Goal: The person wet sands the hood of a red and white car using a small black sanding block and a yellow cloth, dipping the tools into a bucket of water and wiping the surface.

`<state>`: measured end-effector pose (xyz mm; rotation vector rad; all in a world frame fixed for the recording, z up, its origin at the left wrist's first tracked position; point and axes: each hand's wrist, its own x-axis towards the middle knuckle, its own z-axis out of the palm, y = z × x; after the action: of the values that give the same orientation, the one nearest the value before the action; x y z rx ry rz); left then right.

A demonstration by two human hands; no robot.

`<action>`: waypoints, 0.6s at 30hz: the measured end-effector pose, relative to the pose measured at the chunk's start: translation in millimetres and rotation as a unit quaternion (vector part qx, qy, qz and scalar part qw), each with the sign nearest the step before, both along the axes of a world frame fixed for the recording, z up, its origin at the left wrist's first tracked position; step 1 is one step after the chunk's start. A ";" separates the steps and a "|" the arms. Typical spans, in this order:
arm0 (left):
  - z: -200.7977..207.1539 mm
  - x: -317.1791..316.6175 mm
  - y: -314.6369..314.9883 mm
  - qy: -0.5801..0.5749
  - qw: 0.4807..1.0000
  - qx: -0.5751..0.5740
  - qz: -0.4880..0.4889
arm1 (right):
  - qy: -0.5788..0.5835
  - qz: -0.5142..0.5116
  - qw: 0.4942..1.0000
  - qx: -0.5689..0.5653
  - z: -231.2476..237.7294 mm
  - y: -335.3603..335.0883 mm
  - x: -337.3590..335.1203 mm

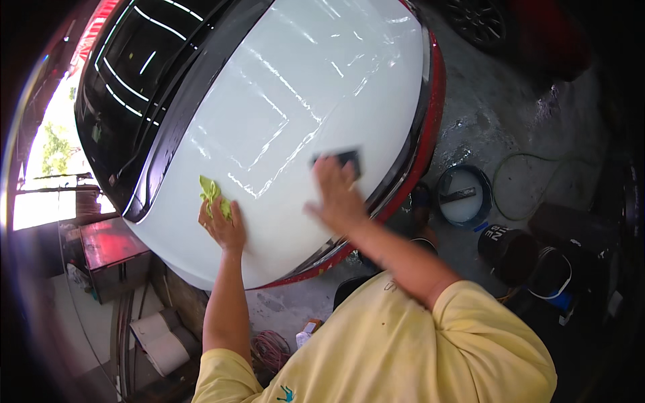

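A white car hood [295, 80] with red edging slopes in front of me, glossy and wet-looking under reflected ceiling lights. My left hand [223, 228] rests on it near the windshield end, fingers closed round a crumpled yellow-green cloth [211, 193]. Farther right, my right hand [334, 198] is smeared by motion. Under its fingertips lies a dark flat sheet [351, 157], which looks like sandpaper, pressed against the hood. Its fingers hide part of the sheet.
A blue bucket [463, 209] of cloudy liquid stands on the wet floor at right, near a hose [500, 176] and dark containers [510, 255]. Another car's wheel [476, 23] is at far right. A metal cabinet [114, 252] stands left; coiled cable [270, 348] lies below.
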<state>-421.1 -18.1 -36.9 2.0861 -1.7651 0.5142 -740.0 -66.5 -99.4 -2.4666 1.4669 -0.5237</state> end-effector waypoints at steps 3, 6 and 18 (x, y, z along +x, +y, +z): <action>-1.9 -5.7 -12.3 0.024 1.000 -0.009 0.007 | -0.052 0.134 0.989 0.030 -11.9 80.0 44.8; 0.7 -2.9 -0.9 0.010 1.000 -0.009 0.019 | -0.083 0.083 0.993 -0.014 -23.4 24.7 -9.4; -2.2 -5.3 -2.7 0.008 1.000 -0.007 0.007 | 0.099 -0.052 0.991 0.070 -16.9 65.3 27.5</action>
<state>-426.3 -20.8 -39.1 2.0893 -1.7330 0.5110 -712.4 -1.2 -116.3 -2.3998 1.6516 -0.1881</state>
